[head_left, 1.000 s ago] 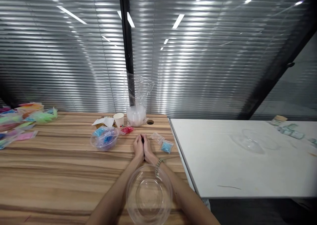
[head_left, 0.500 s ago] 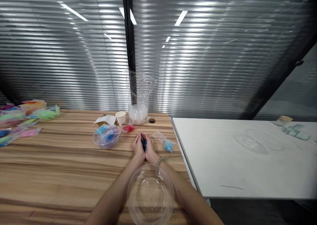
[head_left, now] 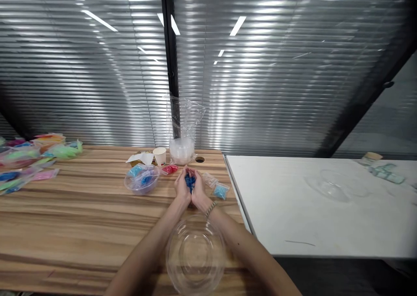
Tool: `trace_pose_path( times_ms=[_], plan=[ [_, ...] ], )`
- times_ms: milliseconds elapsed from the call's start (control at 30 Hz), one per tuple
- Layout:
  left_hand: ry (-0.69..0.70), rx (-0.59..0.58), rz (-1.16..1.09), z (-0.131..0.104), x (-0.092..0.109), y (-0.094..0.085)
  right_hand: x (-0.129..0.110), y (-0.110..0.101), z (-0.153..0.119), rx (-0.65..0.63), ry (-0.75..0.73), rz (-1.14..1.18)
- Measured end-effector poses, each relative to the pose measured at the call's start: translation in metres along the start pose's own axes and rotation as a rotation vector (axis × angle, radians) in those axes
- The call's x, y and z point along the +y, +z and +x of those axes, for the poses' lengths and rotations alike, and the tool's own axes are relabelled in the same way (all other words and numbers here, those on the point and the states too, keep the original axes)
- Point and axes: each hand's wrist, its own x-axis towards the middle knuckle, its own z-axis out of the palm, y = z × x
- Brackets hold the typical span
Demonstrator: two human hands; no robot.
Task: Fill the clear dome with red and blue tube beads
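Both hands (head_left: 182, 186) cup together, palms upturned, with forearms (head_left: 151, 241) converging forward.

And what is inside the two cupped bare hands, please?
Between the cupped left hand and right hand lies a heap of small dark-blue pieces. Its top shows; its underside is covered by the hands.

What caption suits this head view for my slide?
Cupped hands hold blue pieces at a wooden table, beyond a clear bowl.

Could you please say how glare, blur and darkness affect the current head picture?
Head view: reflected lights streak the blinds; the upper right corner darkens; the colorful bags at left look smeared; the nearest clear bowl shows mainly as pale outlines; the cupped blue pieces are too blurred to separate.
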Motion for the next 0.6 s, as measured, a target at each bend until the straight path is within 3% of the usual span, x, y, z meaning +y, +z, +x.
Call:
trace_pose_path(
  times_ms=[33, 100, 200, 333, 433, 600],
  plan=[
    [0.005, -0.011, -0.006, 0.0, 0.003, 0.006, -0.004, 0.008, 0.012, 0.144, 0.08, 0.171],
    [0.025, -0.028, -0.018, -0.001, 0.011, 0.022, -0.015, 0.019, 0.028, 0.175, 0.091, 0.242],
    [0.04, -0.075, -0.096, -0.009, 0.026, 0.05, -0.039, 0.023, 0.038, 0.19, 0.077, 0.312],
    [-0.022, -0.113, -0.176, -0.038, 0.045, 0.076, -0.07, 0.02, 0.027, 0.139, 0.043, 0.556],
    [-0.026, -0.053, -0.178, -0.073, 0.053, 0.073, -0.079, 0.017, 0.0, 0.144, 0.097, 0.602],
    [-0.009, 0.041, -0.047, -0.129, 0.051, 0.03, -0.069, 0.011, -0.069, 0.085, 0.188, 0.464]
  ],
)
